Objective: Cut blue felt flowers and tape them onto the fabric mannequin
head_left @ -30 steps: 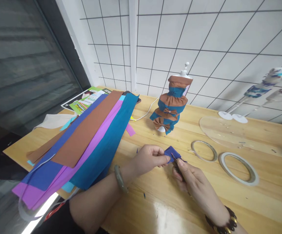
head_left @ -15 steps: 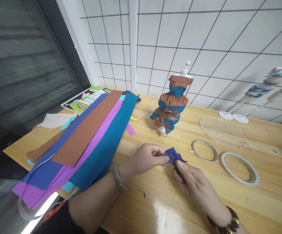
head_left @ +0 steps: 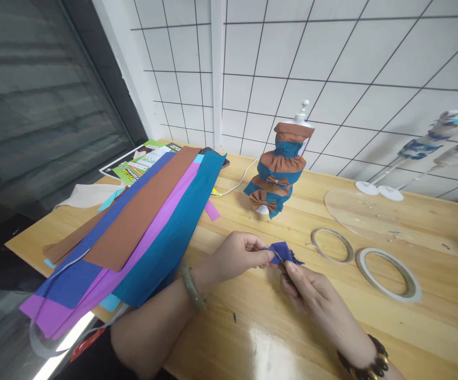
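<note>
Between finger and thumb, my left hand [head_left: 241, 256] pinches the left edge of a small piece of dark blue fabric [head_left: 280, 250]. The piece has a ragged right end and is held just above the wooden table. My right hand [head_left: 312, 289] is closed around small dark thread snips [head_left: 285, 270], whose blades point up and left against the fabric. Most of the snips' handle is hidden by my fingers. Behind my hands stands a miniature dress form [head_left: 278, 168] wrapped in brown and teal fabric with bows.
Long fabric strips [head_left: 145, 221] in blue, brown, purple and teal lie at the left, over the table edge. Two tape rolls [head_left: 389, 274] lie at the right, near a clear round sheet [head_left: 355, 211]. More small forms [head_left: 419, 148] stand behind. Papers [head_left: 137, 161] lie back left.
The fabric piece has shifted and folded slightly at the blades. Both hands stay almost in the same place, with the left grip barely moved.
</note>
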`<state>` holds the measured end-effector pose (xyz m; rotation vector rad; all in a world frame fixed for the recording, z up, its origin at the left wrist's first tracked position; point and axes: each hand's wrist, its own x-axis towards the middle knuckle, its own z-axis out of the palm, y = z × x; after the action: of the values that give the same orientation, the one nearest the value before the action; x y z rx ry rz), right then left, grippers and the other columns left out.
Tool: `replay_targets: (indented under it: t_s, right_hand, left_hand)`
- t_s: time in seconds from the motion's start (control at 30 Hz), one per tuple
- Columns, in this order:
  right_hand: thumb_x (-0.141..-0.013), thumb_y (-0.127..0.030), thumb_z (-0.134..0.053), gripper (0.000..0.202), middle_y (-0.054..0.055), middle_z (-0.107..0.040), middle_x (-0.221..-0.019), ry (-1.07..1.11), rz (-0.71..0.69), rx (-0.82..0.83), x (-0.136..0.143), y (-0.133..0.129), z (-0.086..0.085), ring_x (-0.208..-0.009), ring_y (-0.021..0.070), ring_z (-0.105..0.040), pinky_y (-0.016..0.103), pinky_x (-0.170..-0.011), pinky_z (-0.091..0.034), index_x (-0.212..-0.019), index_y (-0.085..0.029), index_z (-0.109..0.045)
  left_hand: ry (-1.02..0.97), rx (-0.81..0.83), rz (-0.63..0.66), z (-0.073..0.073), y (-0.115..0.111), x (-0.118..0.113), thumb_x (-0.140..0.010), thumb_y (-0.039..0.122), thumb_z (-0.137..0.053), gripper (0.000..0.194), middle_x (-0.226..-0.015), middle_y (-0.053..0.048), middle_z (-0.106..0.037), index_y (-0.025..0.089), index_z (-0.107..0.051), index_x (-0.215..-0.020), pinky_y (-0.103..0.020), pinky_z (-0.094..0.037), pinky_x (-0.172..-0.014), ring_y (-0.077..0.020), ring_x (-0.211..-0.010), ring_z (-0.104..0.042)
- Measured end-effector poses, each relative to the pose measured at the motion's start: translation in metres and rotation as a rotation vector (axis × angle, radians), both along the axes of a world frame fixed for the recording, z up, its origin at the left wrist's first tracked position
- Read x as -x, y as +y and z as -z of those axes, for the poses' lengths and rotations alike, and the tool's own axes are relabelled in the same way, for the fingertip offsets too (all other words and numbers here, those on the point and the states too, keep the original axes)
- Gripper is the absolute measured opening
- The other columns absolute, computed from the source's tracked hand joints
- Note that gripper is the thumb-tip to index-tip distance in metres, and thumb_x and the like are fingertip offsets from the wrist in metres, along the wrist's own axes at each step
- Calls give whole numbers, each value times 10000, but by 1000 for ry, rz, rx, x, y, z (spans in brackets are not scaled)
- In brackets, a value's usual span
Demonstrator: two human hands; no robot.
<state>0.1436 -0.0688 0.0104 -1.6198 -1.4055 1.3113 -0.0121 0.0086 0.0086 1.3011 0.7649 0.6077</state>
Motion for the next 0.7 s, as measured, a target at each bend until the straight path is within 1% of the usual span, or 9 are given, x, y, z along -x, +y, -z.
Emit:
replay_targets:
  t_s: [0.2,0.3,0.43,0.5,0.6,0.7]
  right_hand:
    - [-845,-580,-319,477,-48,-336,-493,24,17,7,-2,0,5,-462,95,-285,242,-446,-215,-567,-198,-385]
    - [-840,-585,-325,479,-49,-330,-496,31,37,10,-1,1,5,-459,93,-280,240,-441,-208,-558,-200,-372]
    - [-814,-615,-341,487,-49,-320,-508,43,66,21,1,1,2,-448,92,-270,237,-424,-211,-558,-202,-380]
    - [-817,-611,-337,487,-49,-318,-502,40,66,16,1,1,1,-446,93,-276,237,-426,-224,-556,-203,-382]
    - [-825,-605,-322,496,-47,-327,-483,21,50,1,1,1,1,-447,97,-295,238,-441,-242,-536,-204,-366]
    - [-822,-612,-318,498,-50,-327,-477,7,42,2,1,1,1,-445,95,-291,237,-443,-236,-535,-206,-355]
  left_hand:
    - [-20,4,4,1,3,2,-742,383,-570,278,-614,-9,-553,115,-597,-673,-203,-379,-565,-84,-584,-492]
    - [-23,19,16,1,4,1,-759,425,-539,326,-603,-4,-534,117,-590,-667,-210,-374,-555,-85,-570,-481]
    - [-24,50,61,2,3,0,-759,492,-514,388,-632,-12,-548,118,-603,-705,-219,-374,-563,-92,-589,-493]
    - [-33,41,72,2,2,0,-732,472,-562,355,-634,-4,-546,120,-604,-721,-211,-364,-561,-87,-593,-488]
    - [-51,38,59,3,1,-1,-682,379,-644,266,-619,18,-527,119,-593,-703,-196,-341,-557,-68,-583,-461]
    - [-25,17,43,4,1,-2,-692,343,-632,236,-602,20,-521,115,-584,-659,-195,-327,-549,-65,-572,-448]
